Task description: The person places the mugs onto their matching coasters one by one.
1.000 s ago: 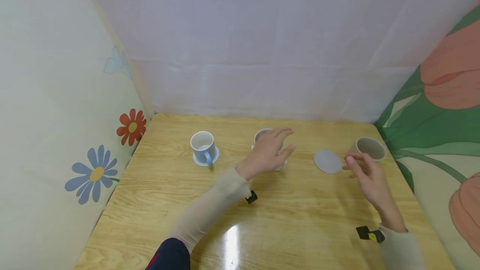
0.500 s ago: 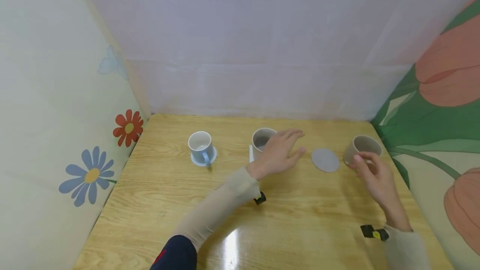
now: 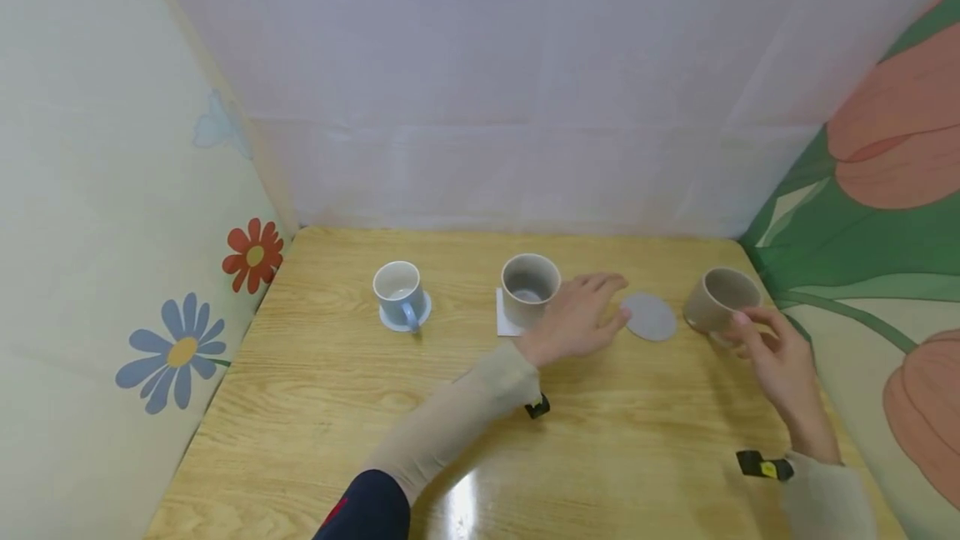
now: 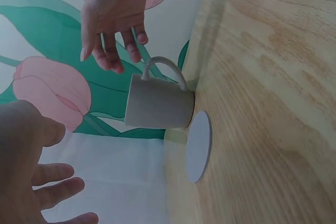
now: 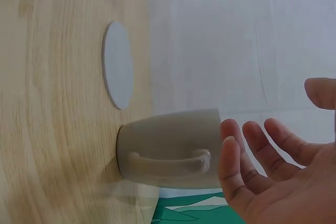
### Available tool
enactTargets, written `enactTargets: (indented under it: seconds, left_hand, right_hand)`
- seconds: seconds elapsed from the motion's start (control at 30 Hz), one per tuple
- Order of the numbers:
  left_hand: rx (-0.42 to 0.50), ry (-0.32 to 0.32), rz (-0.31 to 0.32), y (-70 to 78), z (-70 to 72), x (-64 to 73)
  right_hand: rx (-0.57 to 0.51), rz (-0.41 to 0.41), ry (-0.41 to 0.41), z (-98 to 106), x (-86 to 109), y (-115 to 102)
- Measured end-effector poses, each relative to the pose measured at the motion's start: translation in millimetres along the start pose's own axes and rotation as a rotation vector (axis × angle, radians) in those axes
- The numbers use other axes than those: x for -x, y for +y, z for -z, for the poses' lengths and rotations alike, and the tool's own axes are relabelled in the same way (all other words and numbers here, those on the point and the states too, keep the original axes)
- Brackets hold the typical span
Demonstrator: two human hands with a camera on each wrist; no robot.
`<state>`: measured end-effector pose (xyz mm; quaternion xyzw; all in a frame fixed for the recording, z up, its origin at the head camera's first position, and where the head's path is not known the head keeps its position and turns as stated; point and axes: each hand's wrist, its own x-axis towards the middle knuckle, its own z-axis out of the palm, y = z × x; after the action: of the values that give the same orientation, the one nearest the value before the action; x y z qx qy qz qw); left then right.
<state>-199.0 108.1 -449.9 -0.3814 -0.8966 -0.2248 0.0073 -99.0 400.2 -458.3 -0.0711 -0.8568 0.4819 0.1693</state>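
A greyish-beige mug [image 3: 705,307] stands upright on the right of the table, its handle plain in the left wrist view. My right hand [image 3: 783,369] hovers close by that handle, fingers loosely bent; in the right wrist view they appear apart from the mug [image 5: 163,142]. To the mug's left a round grey coaster [image 3: 651,319] lies flat with nothing on it. My left hand [image 3: 573,319] reaches over the table with relaxed fingers, close to this coaster, and holds nothing. It partly hides a second grey mug [image 3: 521,302], which stands on a white square coaster [image 3: 504,323].
On the left, a light blue mug [image 3: 395,290] stands on a pale round coaster [image 3: 424,317], handle toward me. A white cloth [image 3: 480,107] hangs behind the wooden table [image 3: 315,407]. Flower-patterned panels [image 3: 847,273] border both sides.
My left hand has moved right, uncovering the middle mug and its square coaster. My right hand has shifted slightly right and down, to the right-hand mug's handle side. The mugs look unmoved.
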Motion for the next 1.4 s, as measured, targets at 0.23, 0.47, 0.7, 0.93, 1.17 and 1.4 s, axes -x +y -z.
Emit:
enactTargets:
  seconds: [0.23, 0.47, 0.7, 0.93, 1.17, 1.4]
  left_hand:
    - [0.016, -0.019, 0.020, 3.8, -9.8, -6.4]
    - [0.024, -0.016, 0.047, 0.4, -23.5, -11.5]
    - [-0.002, -0.005, 0.052, 1.2, -32.8, -15.9]
    - [-0.022, -0.017, 0.035, 6.5, -39.9, -21.4]
    - [-0.021, -0.024, 0.018, 11.0, -44.9, -23.4]
    - [0.003, -0.036, 0.043, 12.3, -54.7, -26.7]
  right_hand:
    - [-0.028, -0.024, 0.010, 7, -0.8, 11]
    - [0.002, -0.064, 0.027, 11, 0.8, 14]
    - [0.043, -0.073, 0.031, 12, 3.9, 21]
    - [0.030, -0.107, 0.051, 13, 2.9, 35]
    - [-0.022, -0.148, 0.028, 13, 1.9, 48]
    - [-0.045, -0.168, 0.002, 7, 1.2, 56]
